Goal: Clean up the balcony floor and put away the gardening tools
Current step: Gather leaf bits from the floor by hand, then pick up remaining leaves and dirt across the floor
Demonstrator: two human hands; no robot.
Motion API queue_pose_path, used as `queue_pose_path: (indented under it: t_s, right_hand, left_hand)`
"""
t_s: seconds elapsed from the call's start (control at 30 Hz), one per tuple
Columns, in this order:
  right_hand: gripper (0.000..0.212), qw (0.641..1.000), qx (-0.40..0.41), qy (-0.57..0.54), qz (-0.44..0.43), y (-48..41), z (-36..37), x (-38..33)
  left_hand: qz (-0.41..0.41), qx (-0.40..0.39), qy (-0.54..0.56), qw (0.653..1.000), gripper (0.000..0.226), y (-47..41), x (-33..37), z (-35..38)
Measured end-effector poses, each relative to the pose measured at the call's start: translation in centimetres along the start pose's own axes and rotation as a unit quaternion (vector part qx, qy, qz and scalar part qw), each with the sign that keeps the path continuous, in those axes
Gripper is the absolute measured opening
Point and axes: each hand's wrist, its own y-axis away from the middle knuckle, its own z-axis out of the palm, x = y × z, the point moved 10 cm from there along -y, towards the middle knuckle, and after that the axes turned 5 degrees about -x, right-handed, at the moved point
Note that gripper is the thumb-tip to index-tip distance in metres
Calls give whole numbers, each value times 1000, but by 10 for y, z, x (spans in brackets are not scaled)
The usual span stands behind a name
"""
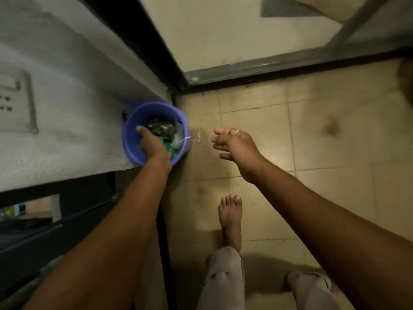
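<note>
Bare forearms stretch forward over the tiled floor (pixel 257 121). Left hand (pixel 153 146) dips into the blue bucket (pixel 131 139) in the wall corner, over dark debris (pixel 162 128) and a green item (pixel 168 147); whether its fingers grip anything cannot be told. Right hand (pixel 232 145) hangs spread, empty. A careless tug could tip the bucket, spilling debris.

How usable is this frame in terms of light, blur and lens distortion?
Head view: dim yellowish light, with a soft sheen on the floor tiles ahead of the bare foot; what lies in the blue bucket and the left hand are slightly blurred, the right hand clearer; the top right corner is smeared; wide-angle distortion bends the wall and door frame edges.
</note>
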Motion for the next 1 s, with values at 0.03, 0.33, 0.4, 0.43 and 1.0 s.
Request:
queue_pose_path:
  t_s: [0.03,0.33,0.4,0.43,1.0]
  right_hand:
    - [17,1000,7,-18,-7,7,-12,-1]
    - [15,955,160,-231,-99,122,-227,41]
    - [16,934,201,-274,-108,157,-282,67]
    - [15,923,222,-292,-115,177,-310,81]
    - [15,676,554,-482,-66,481,-552,467]
  left_hand:
    - [38,-2,-21,999,75,24,9,11]
    - [140,-245,-301,911,52,246,-116,204]
    - [154,-313,-355,867,54,307,-168,238]
    - [158,-341,-381,845,55,338,-196,253]
    - [88,-551,-707,436,60,627,-664,262]
